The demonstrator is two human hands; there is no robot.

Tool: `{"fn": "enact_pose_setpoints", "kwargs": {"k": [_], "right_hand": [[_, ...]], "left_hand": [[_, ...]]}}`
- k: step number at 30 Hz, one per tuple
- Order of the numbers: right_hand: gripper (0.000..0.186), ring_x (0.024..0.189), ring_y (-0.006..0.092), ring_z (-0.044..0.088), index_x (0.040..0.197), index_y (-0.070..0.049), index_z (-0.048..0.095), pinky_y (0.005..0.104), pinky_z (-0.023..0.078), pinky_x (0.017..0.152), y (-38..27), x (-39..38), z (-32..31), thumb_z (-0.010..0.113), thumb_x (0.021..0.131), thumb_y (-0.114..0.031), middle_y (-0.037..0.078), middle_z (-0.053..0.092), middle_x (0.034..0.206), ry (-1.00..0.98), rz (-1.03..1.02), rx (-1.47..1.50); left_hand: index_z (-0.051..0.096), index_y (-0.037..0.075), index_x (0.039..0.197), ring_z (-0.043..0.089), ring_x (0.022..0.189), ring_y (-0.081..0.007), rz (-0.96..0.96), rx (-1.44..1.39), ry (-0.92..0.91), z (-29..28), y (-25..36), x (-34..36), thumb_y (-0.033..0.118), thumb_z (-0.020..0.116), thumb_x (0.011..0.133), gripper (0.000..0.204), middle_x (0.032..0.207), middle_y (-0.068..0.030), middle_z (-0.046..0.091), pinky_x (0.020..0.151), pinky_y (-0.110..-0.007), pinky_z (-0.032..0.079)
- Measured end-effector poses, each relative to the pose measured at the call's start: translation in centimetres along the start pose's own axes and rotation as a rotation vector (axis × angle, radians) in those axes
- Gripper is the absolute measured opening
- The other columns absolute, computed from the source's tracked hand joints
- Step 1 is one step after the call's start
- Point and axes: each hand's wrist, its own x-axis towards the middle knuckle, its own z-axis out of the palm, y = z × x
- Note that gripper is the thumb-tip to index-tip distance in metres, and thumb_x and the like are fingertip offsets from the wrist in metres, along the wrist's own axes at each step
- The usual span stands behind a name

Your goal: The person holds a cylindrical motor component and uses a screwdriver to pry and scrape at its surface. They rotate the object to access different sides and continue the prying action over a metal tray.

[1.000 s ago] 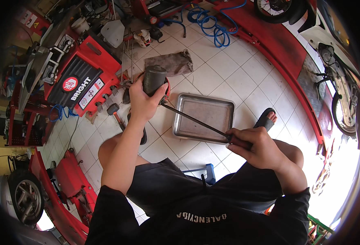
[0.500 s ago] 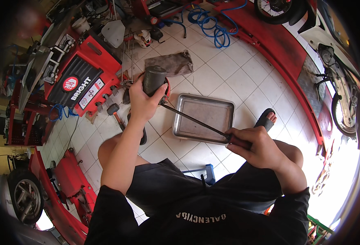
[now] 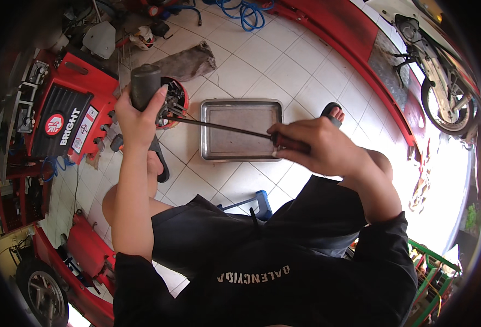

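My left hand (image 3: pixel 137 111) grips a dark grey cylindrical part (image 3: pixel 146 84), with the thumb pressed along its side. I cannot make out exactly what kind of part it is. In my right hand (image 3: pixel 319 144) is a screwdriver (image 3: pixel 218 125) with a long dark shaft and a dark red handle. The shaft runs leftward, its tip end beside my left hand at the part's lower side; whether it touches is hidden. Just behind my left hand stands a red round container (image 3: pixel 181 90) with metal pieces showing in it. Below the screwdriver, a rectangular metal tray (image 3: pixel 241 159) lies on the floor.
A stained cloth (image 3: pixel 188 61) lies on the tiled floor (image 3: pixel 262 65) beyond the container. A red machine (image 3: pixel 68 111) stands at left. Red lift platforms (image 3: pixel 349 38) and a motorcycle (image 3: pixel 434 82) are at right. Blue hose (image 3: pixel 246 13) coils at the back. A blue-framed object (image 3: pixel 262 204) sits between my legs.
The view has turned, so the tray and floor things sit further left and higher. Both hands keep their holds, and the screwdriver now lies closer to level.
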Motion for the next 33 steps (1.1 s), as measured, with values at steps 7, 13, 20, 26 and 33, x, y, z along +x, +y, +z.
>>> {"fn": "enact_pose_setpoints", "kwargs": {"k": [7, 13, 20, 26, 33], "right_hand": [[0.035, 0.081, 0.0176, 0.065, 0.12, 0.006, 0.06, 0.033, 0.054, 0.073, 6.1, -0.2, -5.1, 0.069, 0.091, -0.01, 0.012, 0.067, 0.093, 0.181, 0.222, 0.524], [0.025, 0.066, 0.0203, 0.067, 0.104, 0.004, 0.064, 0.034, 0.053, 0.059, 21.6, 1.0, 9.6, 0.067, 0.087, -0.012, 0.013, 0.069, 0.082, 0.038, 0.673, 0.79], [0.033, 0.097, 0.0303, 0.071, 0.105, -0.008, 0.076, 0.0418, 0.057, 0.085, 26.9, 3.9, 31.3, 0.077, 0.08, -0.03, 0.016, 0.074, 0.099, -0.013, 1.114, 0.082], [0.041, 0.107, 0.0362, 0.067, 0.114, -0.016, 0.072, 0.0459, 0.055, 0.09, 26.8, 8.7, 37.4, 0.08, 0.081, -0.038, 0.017, 0.072, 0.112, 0.063, 1.227, -0.141], [0.036, 0.107, 0.0369, 0.067, 0.114, -0.015, 0.072, 0.0472, 0.055, 0.088, 27.3, 10.5, 37.0, 0.077, 0.084, -0.034, 0.015, 0.072, 0.111, 0.053, 1.178, -0.177]], "left_hand": [[0.067, 0.003, 0.098, 0.063, 0.074, -0.0161, -0.32, -0.512, 0.072, -0.9, 2.0, 1.1, 0.018, 0.075, 0.085, 0.021, 0.085, -0.0071, 0.067, 0.053, -0.028, 0.043], [0.065, 0.003, 0.106, 0.064, 0.072, -0.0239, -0.512, -0.738, 0.19, -2.4, 0.7, 2.0, 0.022, 0.071, 0.087, 0.027, 0.087, -0.0109, 0.067, 0.05, -0.029, 0.041], [0.058, -0.003, 0.11, 0.056, 0.083, -0.0264, -0.63, -0.827, 0.243, -3.3, 2.4, 0.3, 0.025, 0.064, 0.093, 0.034, 0.098, -0.0159, 0.059, 0.05, -0.025, 0.04], [0.065, 0.0, 0.102, 0.061, 0.073, -0.0279, -0.778, -0.921, 0.235, -4.1, 0.5, 1.3, 0.024, 0.069, 0.087, 0.029, 0.089, -0.0143, 0.067, 0.05, -0.028, 0.039], [0.063, 0.004, 0.107, 0.059, 0.076, -0.0251, -0.834, -0.86, 0.231, -3.3, -0.6, 2.6, 0.025, 0.065, 0.09, 0.027, 0.092, -0.0109, 0.064, 0.05, -0.027, 0.039]]}}
